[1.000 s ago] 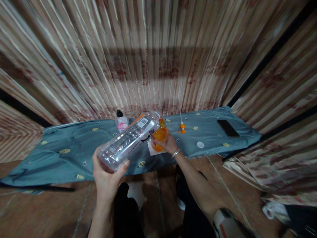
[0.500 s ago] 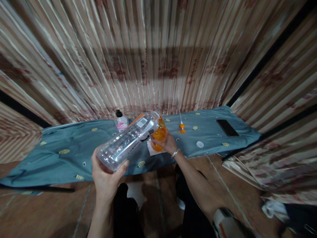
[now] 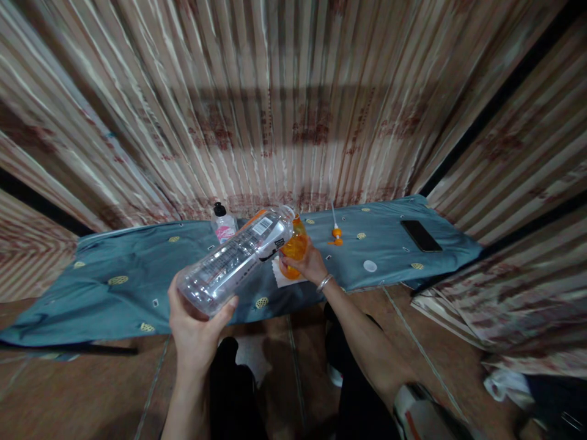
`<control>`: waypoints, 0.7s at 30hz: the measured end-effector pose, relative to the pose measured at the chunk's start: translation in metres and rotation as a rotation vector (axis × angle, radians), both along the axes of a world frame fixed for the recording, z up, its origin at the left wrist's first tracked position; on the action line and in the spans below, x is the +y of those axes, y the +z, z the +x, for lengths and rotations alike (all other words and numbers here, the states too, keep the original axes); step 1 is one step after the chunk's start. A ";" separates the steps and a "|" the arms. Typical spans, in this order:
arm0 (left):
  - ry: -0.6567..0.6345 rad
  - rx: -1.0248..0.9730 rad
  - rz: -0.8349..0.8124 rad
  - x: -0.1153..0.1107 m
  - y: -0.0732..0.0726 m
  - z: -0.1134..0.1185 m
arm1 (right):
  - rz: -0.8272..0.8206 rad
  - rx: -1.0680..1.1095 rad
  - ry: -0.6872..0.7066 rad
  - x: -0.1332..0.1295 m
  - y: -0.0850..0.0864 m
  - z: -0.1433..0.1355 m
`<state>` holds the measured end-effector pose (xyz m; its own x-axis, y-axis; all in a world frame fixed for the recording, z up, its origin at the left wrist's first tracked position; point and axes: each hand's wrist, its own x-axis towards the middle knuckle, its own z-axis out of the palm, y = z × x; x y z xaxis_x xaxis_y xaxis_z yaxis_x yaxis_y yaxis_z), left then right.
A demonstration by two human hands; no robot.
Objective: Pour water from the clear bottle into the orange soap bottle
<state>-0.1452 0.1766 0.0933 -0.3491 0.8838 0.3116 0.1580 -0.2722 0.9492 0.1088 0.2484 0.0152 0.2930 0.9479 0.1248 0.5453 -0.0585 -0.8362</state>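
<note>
My left hand [image 3: 199, 324] is wrapped round the base of a large clear plastic bottle [image 3: 229, 263]. The bottle is tilted, its neck up and to the right, at the mouth of an orange bottle [image 3: 296, 244]. Whether the two mouths touch, I cannot tell. My right hand [image 3: 312, 264], with a silver bangle at the wrist, grips the orange bottle, which stands upright over a white paper [image 3: 284, 278]. Behind the clear bottle is a bottle with a black cap and pink label [image 3: 224, 225]. An orange pump top [image 3: 337, 235] with a clear tube lies to the right.
A teal patterned cloth [image 3: 105, 256] covers the long narrow surface. A white round cap [image 3: 370, 266] and a black phone [image 3: 420, 236] lie on its right part. Striped curtains [image 3: 284, 122] hang behind and at both sides. Dark poles slant at the sides.
</note>
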 end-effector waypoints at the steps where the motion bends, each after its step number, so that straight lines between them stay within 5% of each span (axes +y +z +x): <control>1: 0.003 0.000 0.005 0.000 0.000 0.000 | -0.004 -0.002 -0.002 0.000 0.000 0.000; 21: -0.001 0.050 0.053 0.001 -0.006 -0.003 | -0.050 -0.003 0.001 -0.002 0.007 -0.002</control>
<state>-0.1479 0.1775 0.0870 -0.3311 0.8658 0.3752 0.2044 -0.3223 0.9243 0.1067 0.2466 0.0227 0.2921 0.9532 0.0784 0.5483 -0.0997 -0.8303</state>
